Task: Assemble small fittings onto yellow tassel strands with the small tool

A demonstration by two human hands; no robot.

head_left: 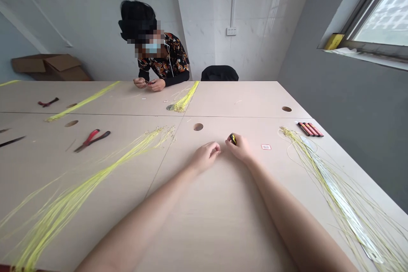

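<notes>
My right hand (239, 148) is closed around a small black-and-yellow object (233, 139), held upright just over the table; its kind is not clear. Close by on the left, my left hand (206, 156) has its thumb and fingers pinched together, and anything between them is too small to make out. The two hands are a short gap apart. A small white label with a red border (266, 147) lies to the right of my right hand. Left of my left hand spreads a bundle of yellow strands (110, 169) with small fittings at its far end.
Red-handled pliers (92, 140) lie at left. At right, more yellow strands (291, 136) cross a steel ruler (346, 206), near several red-and-black tubes (310, 129). A round hole (198, 127) pierces the table. Across it, a masked person (164, 57) handles something small.
</notes>
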